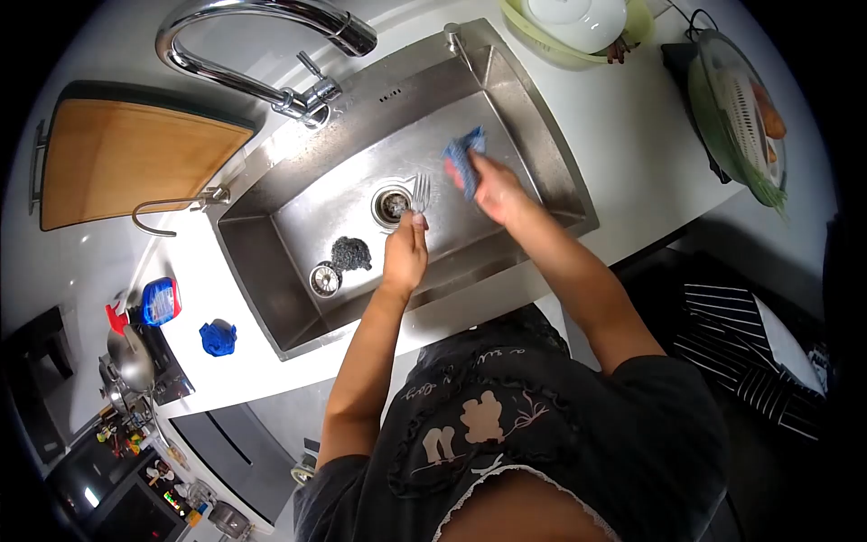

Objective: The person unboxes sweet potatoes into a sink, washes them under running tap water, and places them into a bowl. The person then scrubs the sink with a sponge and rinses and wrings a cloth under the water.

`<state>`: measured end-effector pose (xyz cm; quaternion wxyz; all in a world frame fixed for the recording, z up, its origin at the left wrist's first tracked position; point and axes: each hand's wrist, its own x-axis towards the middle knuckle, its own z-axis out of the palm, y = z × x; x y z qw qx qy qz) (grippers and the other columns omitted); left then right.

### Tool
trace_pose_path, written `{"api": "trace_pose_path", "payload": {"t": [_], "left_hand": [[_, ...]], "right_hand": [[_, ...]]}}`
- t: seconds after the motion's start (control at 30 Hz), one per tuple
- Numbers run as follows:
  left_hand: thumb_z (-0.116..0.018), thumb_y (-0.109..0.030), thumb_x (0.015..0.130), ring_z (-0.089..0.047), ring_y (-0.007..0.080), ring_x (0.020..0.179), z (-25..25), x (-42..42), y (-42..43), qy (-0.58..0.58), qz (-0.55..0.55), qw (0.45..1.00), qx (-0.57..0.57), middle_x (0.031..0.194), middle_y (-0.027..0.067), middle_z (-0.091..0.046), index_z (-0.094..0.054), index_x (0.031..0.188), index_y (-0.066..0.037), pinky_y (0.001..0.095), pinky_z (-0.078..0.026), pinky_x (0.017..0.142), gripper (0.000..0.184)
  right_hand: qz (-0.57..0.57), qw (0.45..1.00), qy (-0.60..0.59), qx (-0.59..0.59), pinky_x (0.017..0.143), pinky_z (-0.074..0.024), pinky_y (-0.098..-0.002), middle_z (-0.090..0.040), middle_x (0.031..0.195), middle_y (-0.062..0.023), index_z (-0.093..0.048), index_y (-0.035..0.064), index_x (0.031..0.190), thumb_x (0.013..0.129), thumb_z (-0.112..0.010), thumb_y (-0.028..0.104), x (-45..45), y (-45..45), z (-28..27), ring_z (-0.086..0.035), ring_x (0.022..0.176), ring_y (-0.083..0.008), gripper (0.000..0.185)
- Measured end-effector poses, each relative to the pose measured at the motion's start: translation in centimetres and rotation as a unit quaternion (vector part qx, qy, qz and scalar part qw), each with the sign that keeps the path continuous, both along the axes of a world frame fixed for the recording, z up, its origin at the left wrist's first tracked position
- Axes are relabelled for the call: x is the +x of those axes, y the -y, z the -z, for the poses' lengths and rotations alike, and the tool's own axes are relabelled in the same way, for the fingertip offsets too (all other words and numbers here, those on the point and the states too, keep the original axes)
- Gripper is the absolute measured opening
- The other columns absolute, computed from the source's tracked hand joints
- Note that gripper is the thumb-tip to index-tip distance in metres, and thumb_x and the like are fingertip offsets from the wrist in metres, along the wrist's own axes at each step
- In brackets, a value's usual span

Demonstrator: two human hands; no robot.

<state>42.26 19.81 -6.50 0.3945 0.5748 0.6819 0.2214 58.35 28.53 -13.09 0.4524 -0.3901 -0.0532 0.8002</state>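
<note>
My left hand [405, 256] is closed round the handle of a metal fork [421, 193], its tines pointing up and away from me over the sink. To the right, my right hand [495, 187] grips a crumpled blue cloth [465, 158], slightly blurred. Fork and cloth are apart. Both hands are above the stainless steel sink [379, 122]. The open drain [391, 207] lies just left of the fork. Nearer the sink's left end sit a dark scouring pad [351, 254] and a metal strainer basket [325, 279], side by side.
A chrome faucet [262, 54] arches over the sink's back edge, with a smaller tap [172, 215] at the left. A wooden cutting board [135, 163] leans behind. A blue rag [218, 338] and spray bottle [161, 301] stand left; a green basin [551, 45] holds bowls at back right.
</note>
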Motion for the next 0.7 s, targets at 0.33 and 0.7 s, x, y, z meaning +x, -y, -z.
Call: {"api": "trace_pose_path", "payload": {"t": [0.33,0.7], "left_hand": [[-0.043,-0.010,0.085,-0.056,0.0402,0.068,2.5,0.7,0.4,-0.031,0.036,0.999,0.023,0.070,0.0237,-0.056,-0.051,0.085,0.000,0.0421,-0.044,0.061,0.013],[-0.037,-0.005,0.084,-0.055,0.0406,0.081,3.6,-0.4,-0.5,0.008,0.026,0.999,0.046,0.080,0.0246,-0.057,-0.051,0.085,0.002,0.0416,-0.043,0.072,0.016]], "right_hand": [[0.024,0.987,0.160,0.003,0.076,-0.0428,-0.0252,-0.061,0.094,-0.0090,-0.055,-0.0016,0.103,0.087,-0.054,0.027,-5.2,1.3,1.6,-0.056,0.081,-0.0124,0.033],[-0.013,0.996,0.085,0.008,0.071,-0.0426,-0.0264,-0.061,0.089,-0.0056,-0.058,0.0017,0.097,0.085,-0.057,0.029,-7.2,4.9,-1.1,-0.056,0.081,-0.0124,0.030]]}}
